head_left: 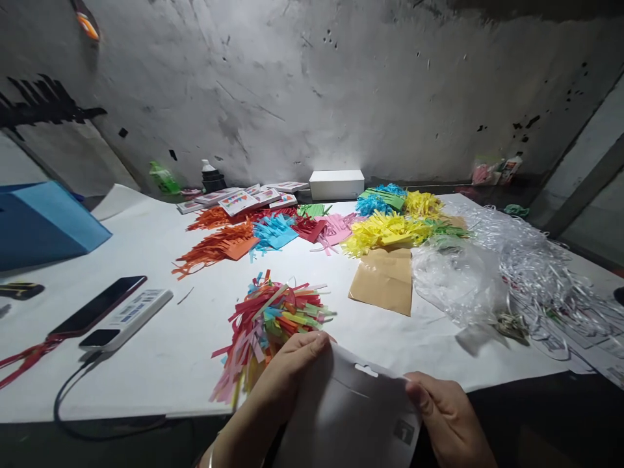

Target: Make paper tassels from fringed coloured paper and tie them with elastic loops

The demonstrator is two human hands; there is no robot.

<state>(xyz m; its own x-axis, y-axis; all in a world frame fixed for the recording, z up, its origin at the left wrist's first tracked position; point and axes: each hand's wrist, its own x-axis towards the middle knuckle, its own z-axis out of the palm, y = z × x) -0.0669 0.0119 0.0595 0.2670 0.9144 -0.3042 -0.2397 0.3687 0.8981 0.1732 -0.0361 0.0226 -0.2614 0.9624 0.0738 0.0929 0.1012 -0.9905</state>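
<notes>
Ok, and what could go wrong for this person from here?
The loose multicolored paper strips reach almost to the table's front edge, right by the left hand, so a brush of that arm might drag some off.

The white card is pinched near its upper corners by the left and right hand; uneven pulling could crease it.

The black cable loops over the edge, and a snag might tug the white device.

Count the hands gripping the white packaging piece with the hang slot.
2: the left hand at the upper left edge of the white packaging piece, and the right hand at its upper right edge. The piece hides part of each.
</notes>
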